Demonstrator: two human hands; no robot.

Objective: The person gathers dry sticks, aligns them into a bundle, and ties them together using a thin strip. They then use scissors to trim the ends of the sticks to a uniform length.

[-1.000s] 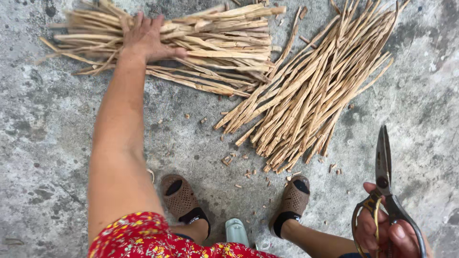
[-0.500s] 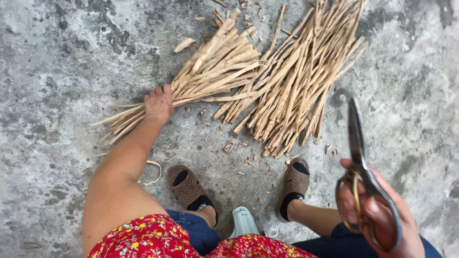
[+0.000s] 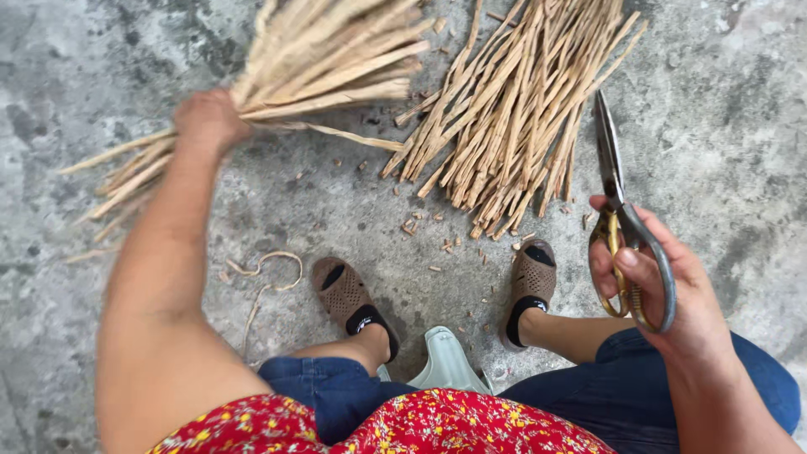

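Head view, the only one: the left hand point(image 3: 208, 118) is out ahead and to the left, its fingers wrapped tight round a bundle of dry sticks point(image 3: 328, 63); the bundle looks lifted clear of the concrete floor point(image 3: 101, 50), blurred with motion; its long axis runs from lower left to upper right, short ends poking out behind the fist toward the left edge, the longer part fanning up and right past the top of the frame; the right hand point(image 3: 664, 294) sits well apart, low on the right over the right knee, fingers through the loops of a pair of large scissors point(image 3: 618, 214); the blades look shut or nearly so and point up and away from the body, their tips near the right side of a second pile of sticks point(image 3: 513, 126) lying on the floor; that pile slants the same way as the held bundle, its cut ends toward the feet; so the held bundle lies up and to the left of the scissors, with the floor pile between them; small chips litter the floor by two brown sandals point(image 3: 437, 290); a loop of fibre strip point(image 3: 269, 269) lies left of the left foot; a pale plastic stool point(image 3: 445, 366) edge shows between the legs.
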